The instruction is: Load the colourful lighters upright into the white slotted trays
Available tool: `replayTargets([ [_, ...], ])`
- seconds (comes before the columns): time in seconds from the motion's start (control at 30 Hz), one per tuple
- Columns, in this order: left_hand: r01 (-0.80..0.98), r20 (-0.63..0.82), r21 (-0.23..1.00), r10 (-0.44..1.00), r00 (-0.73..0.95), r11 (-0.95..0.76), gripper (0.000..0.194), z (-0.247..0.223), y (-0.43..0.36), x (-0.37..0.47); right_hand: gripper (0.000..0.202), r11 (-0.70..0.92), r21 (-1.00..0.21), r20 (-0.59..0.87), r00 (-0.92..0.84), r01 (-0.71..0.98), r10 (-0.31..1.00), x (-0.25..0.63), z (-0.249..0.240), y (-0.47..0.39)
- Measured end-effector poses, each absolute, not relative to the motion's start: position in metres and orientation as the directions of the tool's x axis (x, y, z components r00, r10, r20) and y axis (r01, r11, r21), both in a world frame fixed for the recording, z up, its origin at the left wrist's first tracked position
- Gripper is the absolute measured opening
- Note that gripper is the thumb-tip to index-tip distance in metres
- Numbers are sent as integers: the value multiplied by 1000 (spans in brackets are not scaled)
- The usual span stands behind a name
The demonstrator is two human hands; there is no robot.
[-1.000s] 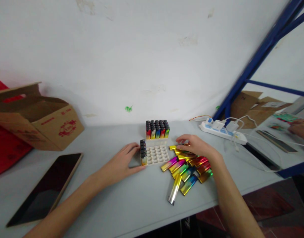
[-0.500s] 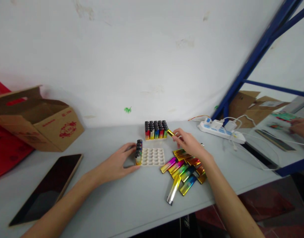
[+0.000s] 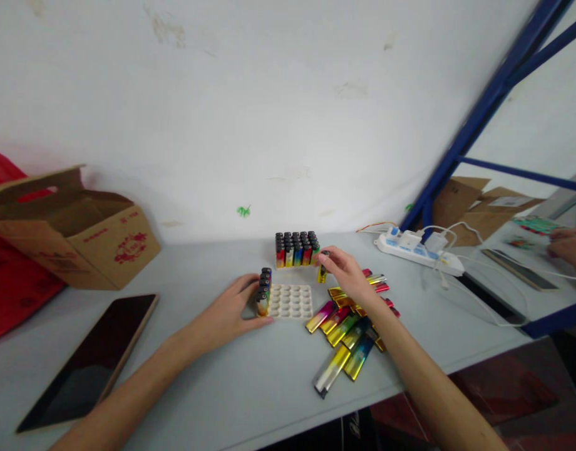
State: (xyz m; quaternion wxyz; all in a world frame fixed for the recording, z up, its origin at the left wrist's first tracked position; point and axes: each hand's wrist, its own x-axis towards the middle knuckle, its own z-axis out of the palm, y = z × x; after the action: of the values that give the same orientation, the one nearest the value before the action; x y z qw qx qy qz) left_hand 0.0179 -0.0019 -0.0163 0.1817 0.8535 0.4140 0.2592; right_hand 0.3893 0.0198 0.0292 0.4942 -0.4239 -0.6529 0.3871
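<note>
My left hand (image 3: 231, 308) is curved round the left end of a white tray (image 3: 290, 302), thumb at the front corner and fingers behind. The tray has rows of round hollows. One column of lighters (image 3: 263, 294) with black tops stands upright along its left side. Over the tray's back right, my right hand (image 3: 343, 269) pinches a gold lighter (image 3: 322, 273), held upright with its black top up. To the right of the tray lies a loose pile of shiny lighters (image 3: 344, 329) in gold, red, green, blue and silver, partly hidden under my right forearm.
Behind the tray stands a block of upright lighters (image 3: 297, 250) near the wall. At left are an open cardboard box (image 3: 114, 244) and a dark tablet (image 3: 91, 360). A power strip (image 3: 419, 250) with cables lies at right, by a blue frame (image 3: 476, 119). Another person's hand (image 3: 570, 247) shows far right.
My right hand has shifted slightly left and down, and the gold lighter has turned from slanted to upright. My left hand stays at the tray. The view has moved slightly.
</note>
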Motion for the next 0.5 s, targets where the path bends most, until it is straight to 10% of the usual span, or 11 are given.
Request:
replayTargets([
  [0.17, 591, 293, 550, 799, 525, -590, 78, -14, -4, 19, 80, 166, -984, 176, -237, -61, 955, 369, 34, 7],
  [0.5, 594, 307, 536, 794, 525, -600, 77, -10, -7, 22, 86, 262, -879, 264, -51, 399, 963, 358, 21, 10],
])
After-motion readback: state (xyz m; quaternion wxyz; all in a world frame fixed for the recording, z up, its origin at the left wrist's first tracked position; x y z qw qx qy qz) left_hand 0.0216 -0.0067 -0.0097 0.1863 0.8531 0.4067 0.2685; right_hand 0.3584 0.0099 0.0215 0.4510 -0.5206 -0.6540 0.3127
